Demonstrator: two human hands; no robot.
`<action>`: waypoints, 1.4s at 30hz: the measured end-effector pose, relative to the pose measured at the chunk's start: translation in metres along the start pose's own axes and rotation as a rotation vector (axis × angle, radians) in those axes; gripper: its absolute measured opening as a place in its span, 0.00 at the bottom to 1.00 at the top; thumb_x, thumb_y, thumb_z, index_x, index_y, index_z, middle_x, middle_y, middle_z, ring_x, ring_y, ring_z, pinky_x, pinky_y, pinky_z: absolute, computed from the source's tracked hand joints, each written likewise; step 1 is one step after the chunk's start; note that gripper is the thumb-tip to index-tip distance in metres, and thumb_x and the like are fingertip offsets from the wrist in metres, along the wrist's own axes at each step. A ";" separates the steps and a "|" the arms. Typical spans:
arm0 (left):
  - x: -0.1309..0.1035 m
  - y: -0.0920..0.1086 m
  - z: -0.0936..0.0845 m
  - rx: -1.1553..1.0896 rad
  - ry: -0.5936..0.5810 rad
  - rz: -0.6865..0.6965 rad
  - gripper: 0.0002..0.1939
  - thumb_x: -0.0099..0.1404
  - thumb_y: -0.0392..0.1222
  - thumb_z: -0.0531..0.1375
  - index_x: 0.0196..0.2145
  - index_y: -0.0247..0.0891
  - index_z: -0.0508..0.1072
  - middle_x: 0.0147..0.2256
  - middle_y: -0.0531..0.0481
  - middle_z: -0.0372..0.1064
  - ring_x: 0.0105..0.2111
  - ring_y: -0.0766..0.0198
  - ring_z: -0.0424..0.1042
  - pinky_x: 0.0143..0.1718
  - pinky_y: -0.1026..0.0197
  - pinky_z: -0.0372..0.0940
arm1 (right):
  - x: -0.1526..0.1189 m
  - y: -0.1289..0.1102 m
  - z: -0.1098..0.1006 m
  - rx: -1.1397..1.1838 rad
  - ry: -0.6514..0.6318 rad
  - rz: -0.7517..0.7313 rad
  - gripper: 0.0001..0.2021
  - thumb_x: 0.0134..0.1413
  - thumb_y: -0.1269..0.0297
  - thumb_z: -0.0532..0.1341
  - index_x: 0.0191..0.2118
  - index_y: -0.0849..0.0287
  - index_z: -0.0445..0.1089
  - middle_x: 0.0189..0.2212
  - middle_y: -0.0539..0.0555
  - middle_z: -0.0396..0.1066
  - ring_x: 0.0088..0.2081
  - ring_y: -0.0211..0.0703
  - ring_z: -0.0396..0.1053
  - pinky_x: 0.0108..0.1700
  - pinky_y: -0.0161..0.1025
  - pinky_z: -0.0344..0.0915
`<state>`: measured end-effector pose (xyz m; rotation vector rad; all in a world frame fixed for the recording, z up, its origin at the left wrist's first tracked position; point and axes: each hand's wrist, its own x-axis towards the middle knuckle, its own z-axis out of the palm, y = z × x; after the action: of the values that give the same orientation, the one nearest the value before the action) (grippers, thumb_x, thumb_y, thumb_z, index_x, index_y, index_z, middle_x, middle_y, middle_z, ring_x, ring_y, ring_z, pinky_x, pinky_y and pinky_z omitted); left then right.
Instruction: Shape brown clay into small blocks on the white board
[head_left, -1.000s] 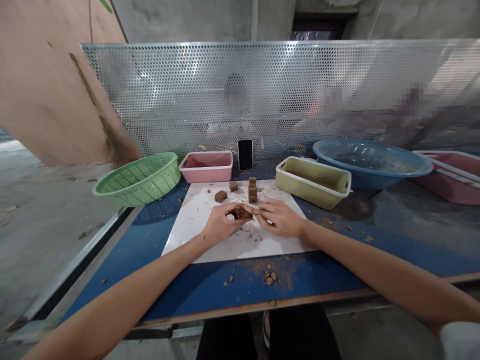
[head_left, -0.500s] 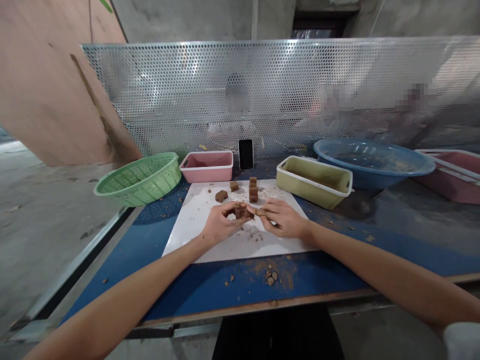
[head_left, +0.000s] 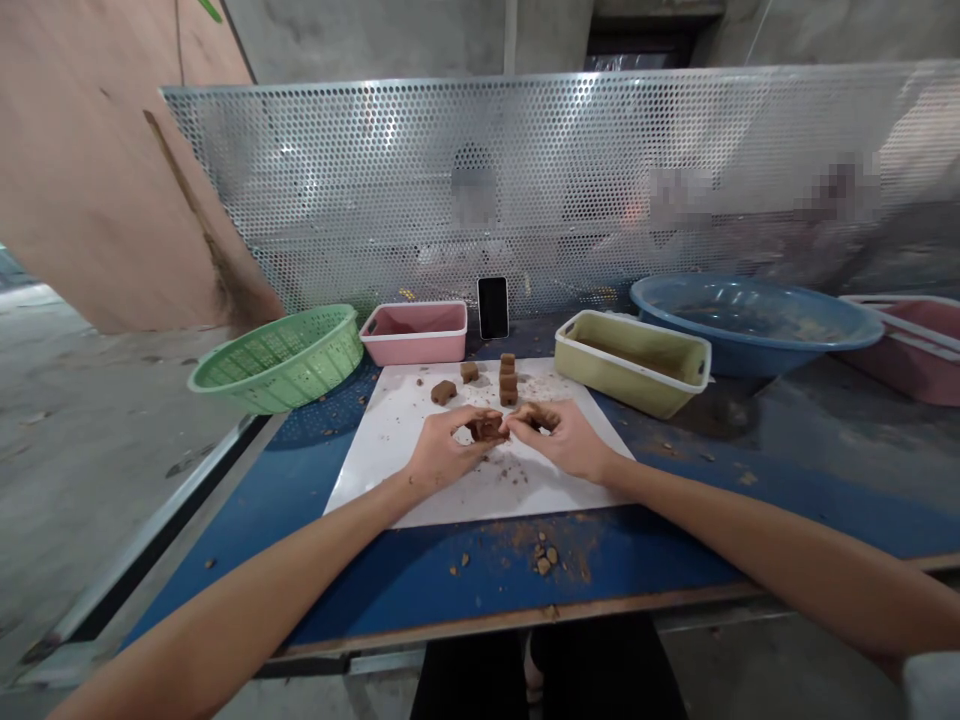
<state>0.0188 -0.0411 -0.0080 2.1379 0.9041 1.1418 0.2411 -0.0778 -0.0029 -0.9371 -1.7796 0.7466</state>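
Observation:
A small brown clay piece (head_left: 487,428) is held between the thumb and fingers of my left hand (head_left: 441,447), above the white board (head_left: 420,500). My right hand (head_left: 574,440) meets it from the right, thumb and forefinger pinched together at its edge. What lies inside that pinch is partly hidden. Beyond my hands, on the board, stand several clay blocks in a row (head_left: 508,382). To their left are a lone clay block (head_left: 469,372) and a lumpier clay piece (head_left: 443,392). Clay crumbs (head_left: 512,470) dot the board below my fingers.
A green basket (head_left: 281,360) and pink bin (head_left: 416,345) stand at the back left. A phone (head_left: 493,307) leans upright by the perforated metal screen (head_left: 420,180). Rightward are a yellow-green bin (head_left: 630,375), blue basin (head_left: 750,345) and darker pink bin (head_left: 907,355). Pebble-like lumps (head_left: 546,560) lie near the front edge.
My right fingers have curled from a flatter, stretched pose into a pinch at the clay piece's edge. The left hand has turned the piece slightly. The blocks on the board have not moved.

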 end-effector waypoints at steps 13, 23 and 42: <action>0.000 0.002 -0.001 0.024 0.001 -0.006 0.13 0.61 0.40 0.71 0.44 0.39 0.84 0.40 0.46 0.84 0.39 0.57 0.82 0.45 0.57 0.76 | 0.003 0.000 -0.003 0.005 0.060 0.010 0.15 0.68 0.52 0.62 0.37 0.58 0.80 0.28 0.51 0.75 0.30 0.39 0.69 0.34 0.37 0.65; 0.000 0.000 -0.001 0.050 0.001 0.003 0.13 0.61 0.39 0.71 0.44 0.39 0.84 0.40 0.47 0.85 0.39 0.57 0.82 0.45 0.58 0.76 | 0.001 0.002 -0.004 -0.162 0.041 -0.152 0.14 0.72 0.58 0.58 0.39 0.59 0.78 0.30 0.51 0.76 0.31 0.38 0.70 0.34 0.37 0.66; -0.001 -0.006 0.002 0.137 0.000 0.095 0.15 0.61 0.32 0.68 0.46 0.38 0.83 0.40 0.47 0.84 0.36 0.61 0.82 0.43 0.61 0.76 | 0.004 0.009 -0.012 -0.935 -0.211 -0.884 0.13 0.70 0.67 0.56 0.51 0.61 0.77 0.28 0.51 0.74 0.28 0.41 0.65 0.35 0.42 0.60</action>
<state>0.0183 -0.0380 -0.0134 2.3131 0.9133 1.1557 0.2539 -0.0687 -0.0037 -0.4939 -2.4751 -0.6291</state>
